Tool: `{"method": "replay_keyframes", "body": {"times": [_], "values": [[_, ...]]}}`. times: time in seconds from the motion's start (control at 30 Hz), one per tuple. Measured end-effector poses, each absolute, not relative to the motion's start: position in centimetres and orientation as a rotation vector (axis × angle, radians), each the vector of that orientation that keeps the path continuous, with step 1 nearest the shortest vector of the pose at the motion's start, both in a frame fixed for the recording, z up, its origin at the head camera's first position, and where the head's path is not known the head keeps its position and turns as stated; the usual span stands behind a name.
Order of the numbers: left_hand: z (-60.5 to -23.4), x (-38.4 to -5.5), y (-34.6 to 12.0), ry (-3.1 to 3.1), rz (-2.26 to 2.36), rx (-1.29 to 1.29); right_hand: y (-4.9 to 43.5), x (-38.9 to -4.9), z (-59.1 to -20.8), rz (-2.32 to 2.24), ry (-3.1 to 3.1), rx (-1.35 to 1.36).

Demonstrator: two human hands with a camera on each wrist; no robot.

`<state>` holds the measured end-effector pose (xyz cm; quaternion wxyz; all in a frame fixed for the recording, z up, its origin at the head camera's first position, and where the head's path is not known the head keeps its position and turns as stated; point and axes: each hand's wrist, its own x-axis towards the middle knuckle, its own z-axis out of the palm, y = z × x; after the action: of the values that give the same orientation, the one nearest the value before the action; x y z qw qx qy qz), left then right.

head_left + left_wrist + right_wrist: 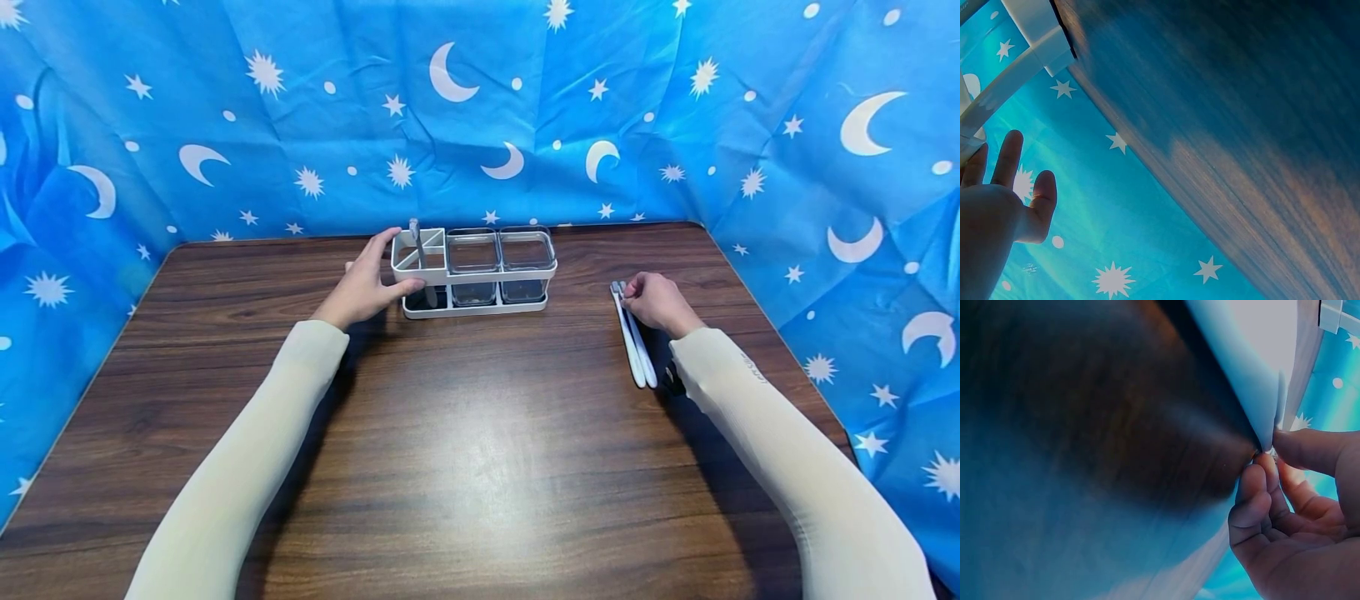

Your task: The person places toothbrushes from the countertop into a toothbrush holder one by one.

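My right grip (660, 302) is closed down to a pinch, thumb against fingertips, at the far ends of two slim white toothbrushes (633, 357). I have hold of a white handle there; whether the pinch takes one brush or both, I cannot tell. The pair lies side by side just left of my right grip, heads beside my fingertips, handles running back toward me, their broad ends down by my wrist.

My left grip (363, 287) is spread wide at the left end of a white rack (472, 277), thumb at its front and a finger reaching the back corner, the fingers nearly straight. Right by that thumb, in the rack's divided end compartment, stands a slim stick (417, 242), upright with a slight tilt. Farther right from my left grip, two clear containers (474, 293) sit next to each other in the same rack. The rack lies well to the left of my right grip. Under both grips is the dark wooden surface (480, 467), and beyond them hangs a blue cloth (322, 117) with white stars and moons.
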<state>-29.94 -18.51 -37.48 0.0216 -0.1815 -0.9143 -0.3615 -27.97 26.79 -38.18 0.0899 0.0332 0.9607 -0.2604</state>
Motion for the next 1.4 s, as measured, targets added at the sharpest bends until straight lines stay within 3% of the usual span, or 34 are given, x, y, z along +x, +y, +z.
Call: {"method": "replay_keyframes", "body": {"times": [1.4], "values": [[-37.5,-30.0,-18.5,-2.846,-1.1,-0.549,27.3,-27.9,-36.2,-0.988,2.967,0.256]]}}
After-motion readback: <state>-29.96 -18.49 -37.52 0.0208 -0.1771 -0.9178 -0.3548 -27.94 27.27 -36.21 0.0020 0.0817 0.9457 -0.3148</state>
